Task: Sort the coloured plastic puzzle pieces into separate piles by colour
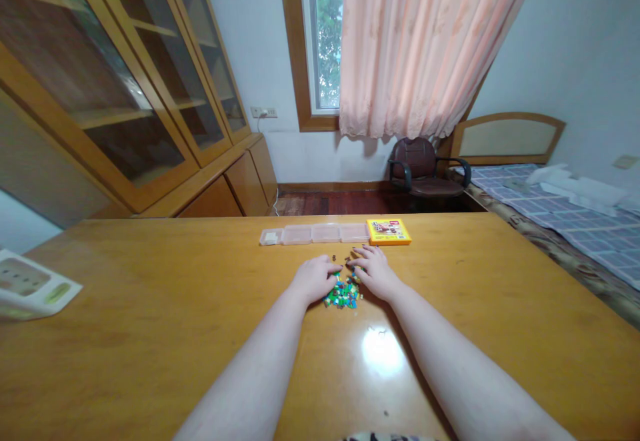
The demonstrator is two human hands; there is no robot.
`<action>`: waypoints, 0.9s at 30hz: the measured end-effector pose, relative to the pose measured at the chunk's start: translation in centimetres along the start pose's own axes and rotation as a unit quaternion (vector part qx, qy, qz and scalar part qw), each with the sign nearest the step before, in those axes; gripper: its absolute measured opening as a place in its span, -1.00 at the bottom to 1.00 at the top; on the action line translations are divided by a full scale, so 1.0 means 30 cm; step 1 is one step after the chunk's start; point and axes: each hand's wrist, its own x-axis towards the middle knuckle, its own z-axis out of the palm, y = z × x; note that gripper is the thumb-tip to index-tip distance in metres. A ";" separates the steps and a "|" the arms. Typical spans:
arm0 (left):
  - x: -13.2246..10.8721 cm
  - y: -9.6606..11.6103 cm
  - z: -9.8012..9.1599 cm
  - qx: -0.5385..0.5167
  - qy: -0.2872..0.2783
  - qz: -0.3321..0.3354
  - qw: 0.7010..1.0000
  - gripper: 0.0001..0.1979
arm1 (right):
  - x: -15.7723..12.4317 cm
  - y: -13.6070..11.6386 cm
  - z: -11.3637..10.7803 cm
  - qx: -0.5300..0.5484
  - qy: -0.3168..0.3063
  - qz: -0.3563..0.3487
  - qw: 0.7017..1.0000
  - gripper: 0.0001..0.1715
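A small pile of colourful toy building bricks (343, 294), mostly green, blue and white, lies on the wooden table between my hands. My left hand (314, 278) rests at the left edge of the pile, its index finger and thumb apart and touching the bricks; its other fingers are partly hidden. At the pile's right side my right hand (376, 269) has its fingers spread, the tips by a few dark brown pieces. Another loose brown brick (334, 257) sits just above the pile. I see nothing held in either hand.
Beyond the hands stands a row of shallow clear plastic trays (299, 234), with a whitish piece in the leftmost. A yellow box (389, 232) adjoins their right end. At the table's left edge lies a white carton (35, 286) with a window. A chair (423, 168) is behind the table.
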 end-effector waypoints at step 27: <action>-0.011 0.008 -0.009 -0.014 0.003 0.057 0.998 -0.65 | 0.007 0.028 0.008 0.030 0.036 -0.057 0.997 -0.61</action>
